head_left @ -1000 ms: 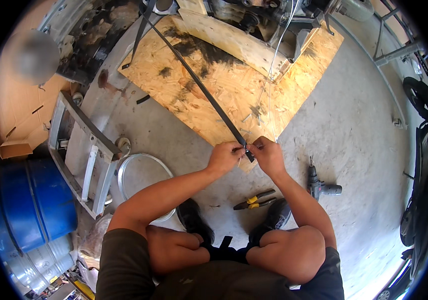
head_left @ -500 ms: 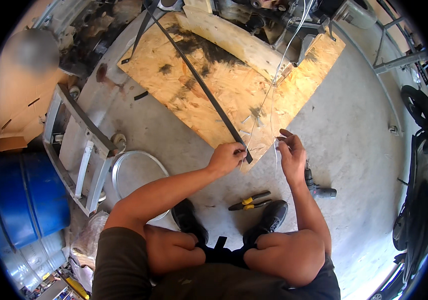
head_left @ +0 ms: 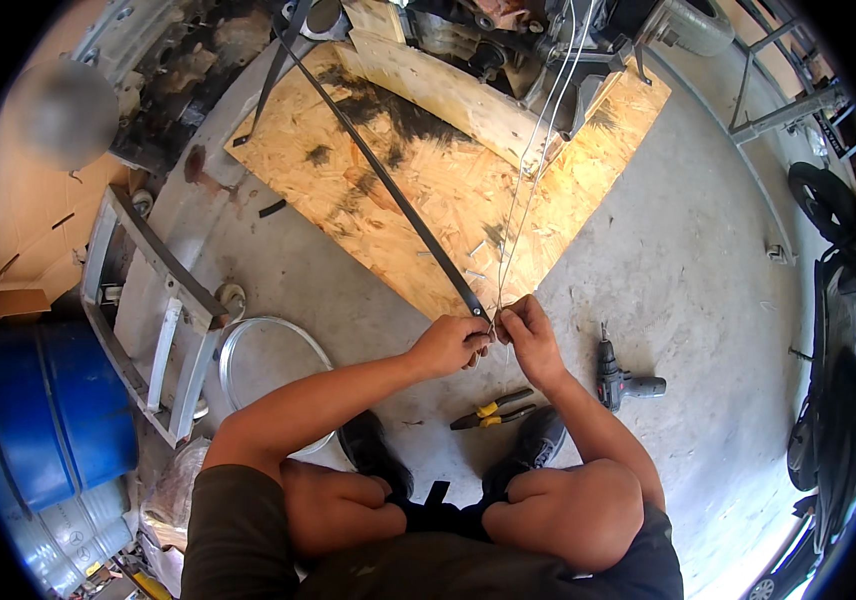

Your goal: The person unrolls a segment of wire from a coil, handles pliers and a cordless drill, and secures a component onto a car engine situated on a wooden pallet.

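Two thin strands of wire (head_left: 511, 235) run from the metal machine parts at the top down over the near corner of the wooden board (head_left: 398, 250). At that corner my left hand (head_left: 448, 345) is closed in a pinch on the wire. Right beside it, nearly touching, my right hand (head_left: 533, 338) also pinches the wire, with short ends sticking out below the fingers. A long black strip (head_left: 403, 200) crosses the board and its near end lies just by my left fingertips. How the strands cross between the fingers is too small to tell.
Several screws (head_left: 478, 250) lie on the board. Pliers with yellow-black handles (head_left: 493, 408) and a cordless drill (head_left: 613, 375) rest on the concrete floor near my shoes. A wire coil (head_left: 228, 365), a metal frame (head_left: 173, 300) and a blue drum (head_left: 58, 410) stand at left.
My right hand has moved left and down to meet my left hand, bringing the two strands together at the board's corner. The view has shifted slightly.
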Action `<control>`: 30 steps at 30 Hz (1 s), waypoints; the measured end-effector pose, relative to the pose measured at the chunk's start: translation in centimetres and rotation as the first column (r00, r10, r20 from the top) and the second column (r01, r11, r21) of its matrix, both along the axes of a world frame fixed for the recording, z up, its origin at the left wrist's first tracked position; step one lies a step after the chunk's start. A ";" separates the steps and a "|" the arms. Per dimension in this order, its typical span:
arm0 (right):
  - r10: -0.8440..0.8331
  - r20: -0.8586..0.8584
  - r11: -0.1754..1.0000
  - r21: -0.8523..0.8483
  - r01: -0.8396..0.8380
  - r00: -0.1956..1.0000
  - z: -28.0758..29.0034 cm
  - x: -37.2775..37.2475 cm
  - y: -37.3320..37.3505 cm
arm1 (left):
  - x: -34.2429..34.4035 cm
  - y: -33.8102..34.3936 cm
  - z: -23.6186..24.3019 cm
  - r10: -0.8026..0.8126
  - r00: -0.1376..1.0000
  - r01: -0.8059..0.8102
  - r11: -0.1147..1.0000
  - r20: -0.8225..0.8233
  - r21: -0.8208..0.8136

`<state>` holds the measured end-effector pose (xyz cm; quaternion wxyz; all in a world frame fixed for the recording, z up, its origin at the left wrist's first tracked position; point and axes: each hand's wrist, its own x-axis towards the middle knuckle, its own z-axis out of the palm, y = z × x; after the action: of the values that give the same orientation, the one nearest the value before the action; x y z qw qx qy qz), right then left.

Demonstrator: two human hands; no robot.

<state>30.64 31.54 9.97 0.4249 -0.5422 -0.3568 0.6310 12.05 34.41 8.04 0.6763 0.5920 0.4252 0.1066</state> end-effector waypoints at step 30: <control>-0.082 -0.001 0.988 -0.129 0.081 0.997 -1.2 -1.0 -1.8 | -0.1 -2.0 -1.4 0.097 0.992 -0.071 0.961 0.085 -0.268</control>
<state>29.68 29.70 8.77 0.4156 -0.5805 -0.2916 0.6366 11.92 32.38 6.66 0.7641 0.4718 0.4269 0.1063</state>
